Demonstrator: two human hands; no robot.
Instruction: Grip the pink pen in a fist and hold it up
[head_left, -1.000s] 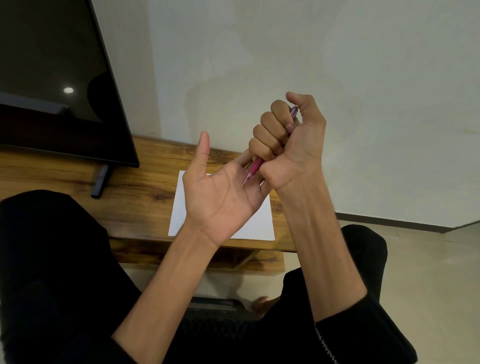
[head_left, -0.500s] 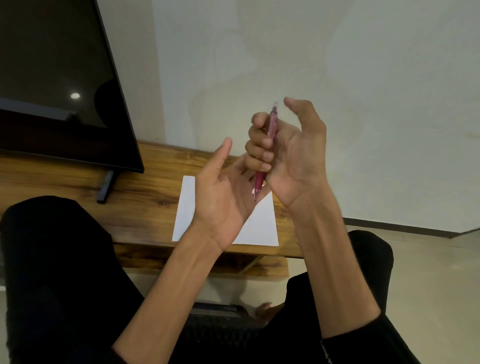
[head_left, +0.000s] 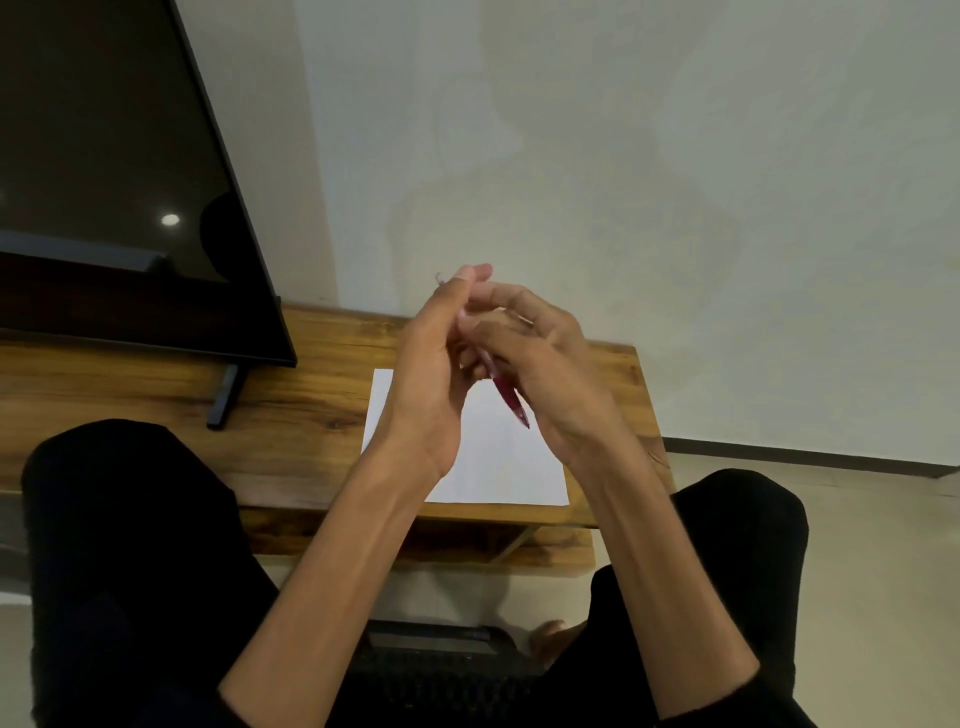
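Note:
I hold a red pen (head_left: 508, 397) up in front of me, above a white sheet of paper (head_left: 498, 467) that lies on a wooden table (head_left: 311, 395). My right hand (head_left: 550, 374) has its fingers curled round the pen's middle, and the tip points down and to the right. My left hand (head_left: 428, 379) stands edge-on against the right one. Its thumb and fingers pinch the pen's upper end, whose top peeks out beside the thumb. Both hands hover above the paper and do not touch it.
A dark television screen (head_left: 104, 182) on a stand foot (head_left: 223, 400) occupies the table's left part. A pale wall rises behind the table. My knees in black trousers (head_left: 130, 519) flank the table's near edge, and a dark object (head_left: 431, 639) lies on the floor between them.
Both hands have dropped lower and closed together. The pen has turned from upright in the right fist to slanting, tip down and right. My left hand went from open palm to pinching its top.

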